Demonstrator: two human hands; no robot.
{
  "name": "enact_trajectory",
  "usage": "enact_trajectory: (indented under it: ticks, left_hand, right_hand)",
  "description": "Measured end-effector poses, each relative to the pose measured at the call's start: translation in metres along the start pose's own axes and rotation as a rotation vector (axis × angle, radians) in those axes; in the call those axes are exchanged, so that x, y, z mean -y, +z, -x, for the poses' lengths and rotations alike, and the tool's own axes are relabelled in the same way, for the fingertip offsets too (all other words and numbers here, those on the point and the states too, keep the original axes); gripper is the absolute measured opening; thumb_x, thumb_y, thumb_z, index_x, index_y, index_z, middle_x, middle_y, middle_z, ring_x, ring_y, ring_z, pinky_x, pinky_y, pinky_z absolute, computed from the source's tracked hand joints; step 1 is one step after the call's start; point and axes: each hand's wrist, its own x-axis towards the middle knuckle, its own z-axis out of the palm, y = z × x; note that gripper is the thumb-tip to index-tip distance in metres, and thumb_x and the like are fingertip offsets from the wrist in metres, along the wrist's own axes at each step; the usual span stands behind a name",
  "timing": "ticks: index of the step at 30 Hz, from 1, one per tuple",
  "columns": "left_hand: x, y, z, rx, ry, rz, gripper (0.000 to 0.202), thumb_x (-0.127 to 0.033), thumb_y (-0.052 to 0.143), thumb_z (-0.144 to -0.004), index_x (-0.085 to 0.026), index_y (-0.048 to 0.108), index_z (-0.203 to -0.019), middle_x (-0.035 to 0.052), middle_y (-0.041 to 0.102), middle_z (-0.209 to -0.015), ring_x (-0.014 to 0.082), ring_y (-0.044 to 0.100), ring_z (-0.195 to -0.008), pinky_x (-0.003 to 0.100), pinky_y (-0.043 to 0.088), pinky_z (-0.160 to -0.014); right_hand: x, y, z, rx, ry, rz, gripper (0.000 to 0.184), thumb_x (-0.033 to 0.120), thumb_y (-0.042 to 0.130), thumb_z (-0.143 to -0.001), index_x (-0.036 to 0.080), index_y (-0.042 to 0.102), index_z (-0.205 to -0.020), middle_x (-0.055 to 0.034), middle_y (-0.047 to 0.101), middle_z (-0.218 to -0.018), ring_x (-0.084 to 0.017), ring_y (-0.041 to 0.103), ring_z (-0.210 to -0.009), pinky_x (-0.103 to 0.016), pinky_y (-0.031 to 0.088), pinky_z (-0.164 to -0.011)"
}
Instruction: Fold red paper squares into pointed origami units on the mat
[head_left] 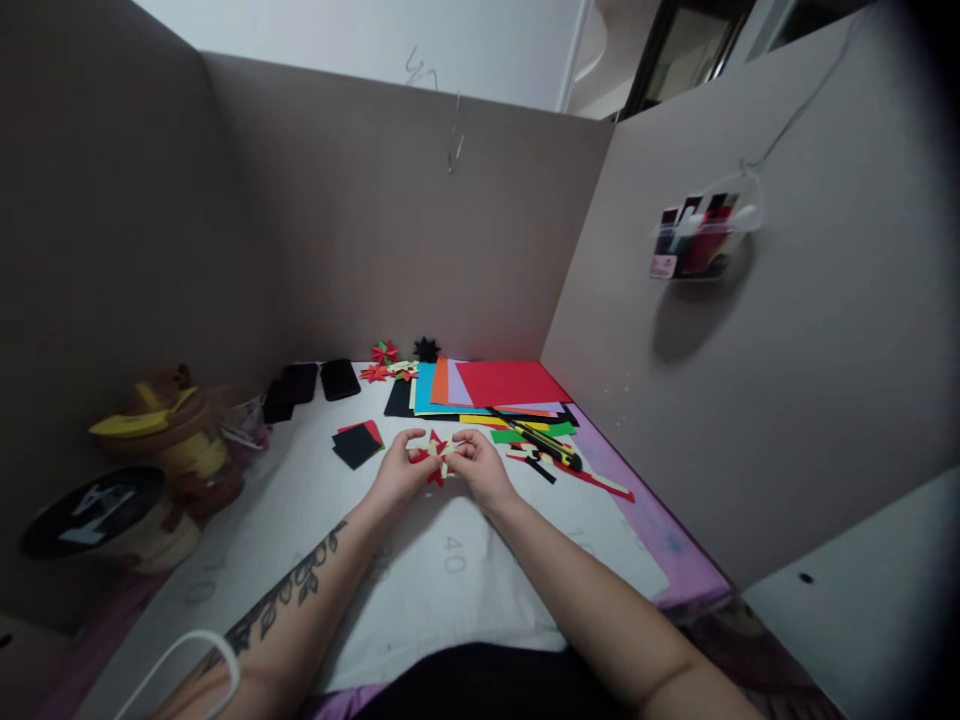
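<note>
Taking the star between the hands as the centre of the clock, grey partition walls (420, 230) rise behind and at either side, flat and matte. Inside them the counter (675, 545) carries a smooth purple layer and, over it, a slightly creased white covering (517, 580) printed with numerals.

At one o'clock lies the largest loose material, a fanned pile of coloured sheets (502, 384): red, lilac, orange, blue and black, thin, flat and straight-edged. At nine o'clock sit small square papers (358, 446), black over red. At three o'clock a yellow-and-black cutter (553, 446) lies slantwise near narrow paper strips (600, 485). At eleven o'clock is a cluster of spiky folded stars (385, 352) in red, green and cream, with a black star (427, 349) toward twelve.

The left hand (405, 468) and the right hand (484, 468) meet above the white covering, each grip pinching one side of the red-and-cream paper star (439, 450) with thumb and fingers. The step in hand appears to be adjusting its folded points; the next move likely calls for light, even fingertip pressure, since crisp paper would crease easily. Its finer folds are too small to make out.
</note>
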Motion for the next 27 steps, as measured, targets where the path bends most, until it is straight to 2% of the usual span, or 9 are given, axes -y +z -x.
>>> enact_trajectory:
  ticks: [4, 8, 12, 15, 18, 21, 27]
  left_hand:
    - [-0.006, 0.000, 0.003, -0.039, 0.032, -0.024, 0.052, -0.023, 0.065, -0.062, -0.017, 0.043, -0.109, -0.0052, 0.058, -0.058, 0.0083, 0.051, -0.044, 0.017, 0.037, -0.043]
    - [-0.004, -0.004, 0.000, 0.012, 0.142, -0.112, 0.051, -0.021, 0.066, -0.061, -0.017, 0.045, -0.106, -0.0052, 0.058, -0.058, 0.0089, 0.052, -0.046, 0.017, 0.037, -0.044]
    - [0.000, -0.005, -0.002, 0.040, 0.206, -0.143, 0.057, -0.023, 0.068, -0.061, -0.016, 0.045, -0.113, -0.0023, 0.061, -0.063, 0.0102, 0.055, -0.049, 0.018, 0.038, -0.046]
    - [-0.001, -0.006, -0.001, 0.037, 0.265, -0.177, 0.054, -0.023, 0.067, -0.064, -0.016, 0.046, -0.113, -0.0001, 0.064, -0.067, 0.0127, 0.060, -0.056, 0.020, 0.042, -0.052]
    - [-0.006, -0.007, 0.003, 0.007, 0.315, -0.210, 0.048, -0.022, 0.066, -0.066, -0.018, 0.047, -0.110, 0.0021, 0.067, -0.074, 0.0161, 0.065, -0.070, 0.024, 0.047, -0.066]
    - [-0.010, -0.008, 0.007, -0.033, 0.354, -0.261, 0.045, -0.022, 0.065, -0.066, -0.019, 0.049, -0.108, 0.0029, 0.069, -0.078, 0.0176, 0.066, -0.076, 0.025, 0.047, -0.070]
    - [-0.007, -0.008, 0.008, -0.043, 0.417, -0.341, 0.042, -0.024, 0.064, -0.069, -0.021, 0.050, -0.109, 0.0034, 0.069, -0.080, 0.0174, 0.065, -0.075, 0.023, 0.047, -0.064]
  right_hand:
    - [0.003, 0.003, 0.003, 0.053, 0.007, -0.014, 0.036, 0.022, 0.066, -0.060, 0.021, 0.048, -0.091, 0.0097, 0.050, -0.055, -0.008, 0.047, -0.046, -0.020, 0.037, -0.050]
    - [0.003, 0.002, 0.003, 0.050, -0.028, 0.008, 0.034, 0.022, 0.065, -0.062, 0.021, 0.049, -0.092, 0.0079, 0.052, -0.059, -0.009, 0.050, -0.051, -0.022, 0.040, -0.054]
    - [0.002, -0.001, 0.002, 0.044, -0.110, 0.076, 0.030, 0.022, 0.063, -0.065, 0.021, 0.048, -0.091, 0.0067, 0.052, -0.061, -0.010, 0.051, -0.054, -0.022, 0.042, -0.055]
    - [0.005, -0.002, 0.005, 0.015, -0.234, 0.190, 0.027, 0.021, 0.060, -0.068, 0.022, 0.049, -0.094, 0.0012, 0.056, -0.076, -0.013, 0.055, -0.068, -0.025, 0.045, -0.062]
    - [0.013, -0.002, 0.012, -0.055, -0.480, 0.421, 0.021, 0.018, 0.059, -0.071, 0.022, 0.054, -0.090, -0.0047, 0.054, -0.097, -0.019, 0.054, -0.091, -0.031, 0.046, -0.075]
    - [0.019, -0.002, 0.017, -0.073, -0.662, 0.583, 0.013, 0.016, 0.058, -0.072, 0.023, 0.058, -0.084, -0.0060, 0.051, -0.104, -0.022, 0.050, -0.102, -0.039, 0.041, -0.089]
    - [0.019, -0.004, 0.018, -0.038, -0.679, 0.643, 0.010, 0.018, 0.059, -0.074, 0.023, 0.062, -0.083, -0.0064, 0.050, -0.102, -0.023, 0.049, -0.104, -0.040, 0.040, -0.092]
